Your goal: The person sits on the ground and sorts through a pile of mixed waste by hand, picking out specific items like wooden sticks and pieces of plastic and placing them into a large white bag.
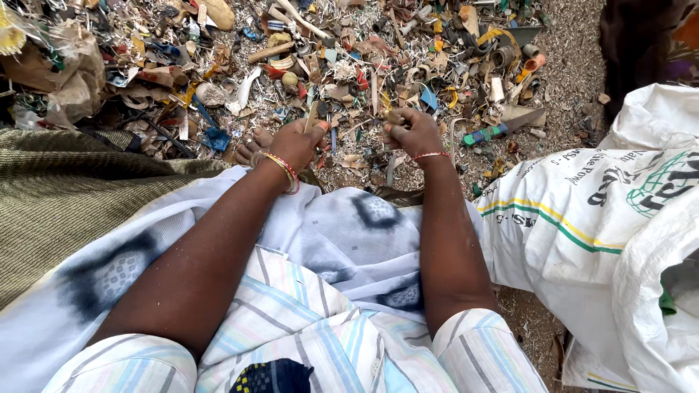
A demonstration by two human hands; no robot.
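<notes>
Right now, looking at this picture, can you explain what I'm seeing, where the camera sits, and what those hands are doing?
There is one picture, taken by a camera worn on a person's head and looking down past their lap. The two bare arms are that person's own. The left hand pinches a thin tan strip. The right hand is curled around a small scrap too hidden to identify. Both wrists wear bangles. Ahead, the ground is covered with a pile of mixed scraps: plastic bits, tubes, paper. A white woven sack lies on the right, and a brown woven cloth on the left.

Two hands, left (295,142) and right (412,132), worked at twelve o'clock; two white sacks (582,225) lay at three o'clock; scrap pieces (349,65) were beyond counting.
</notes>
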